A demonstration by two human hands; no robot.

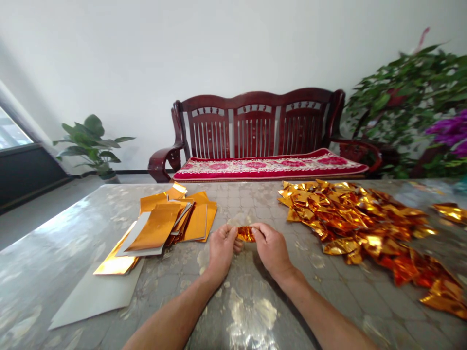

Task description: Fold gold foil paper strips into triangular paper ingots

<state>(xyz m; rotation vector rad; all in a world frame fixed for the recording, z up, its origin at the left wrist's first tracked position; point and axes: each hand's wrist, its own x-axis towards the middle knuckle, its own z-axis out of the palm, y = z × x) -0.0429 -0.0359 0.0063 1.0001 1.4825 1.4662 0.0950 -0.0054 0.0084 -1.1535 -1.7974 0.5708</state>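
Note:
Between my two hands is a small folded piece of gold foil paper, held above the table near its middle. My left hand is closed on its left end, thumb on top. The right end is pinched by my right hand, with the fingers curled behind it. To the left lies a loose stack of flat gold foil sheets, some showing a pale backing. On the right spreads a large heap of folded gold foil pieces, shiny and pointed at the ends.
A patterned, glossy cover lies over the table. One pale sheet rests at the front left. Behind the table stands a dark red wooden bench with a red patterned cushion. Potted plants and leafy foliage flank it.

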